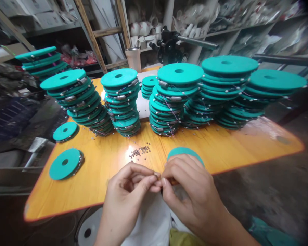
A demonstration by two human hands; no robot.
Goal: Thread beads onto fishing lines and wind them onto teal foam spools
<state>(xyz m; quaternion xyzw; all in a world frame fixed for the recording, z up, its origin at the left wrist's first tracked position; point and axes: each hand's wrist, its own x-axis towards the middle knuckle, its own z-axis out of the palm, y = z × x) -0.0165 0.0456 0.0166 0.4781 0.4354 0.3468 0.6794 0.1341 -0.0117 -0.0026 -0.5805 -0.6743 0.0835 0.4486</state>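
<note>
My left hand and my right hand meet at the fingertips over the table's near edge. Both are closed in a pinch. A tiny brownish thing shows between the left thumb and forefinger, too small to make out. What the right fingers hold is hidden. Behind the right hand, a green foam disc lies partly covered on the table. Small dark beads are scattered just beyond my left hand.
Tall stacks of green discs wound with line, such as the middle one, stand along the back of the wooden table. Two single discs lie at left. Behind are a cup, a black clamp and shelves.
</note>
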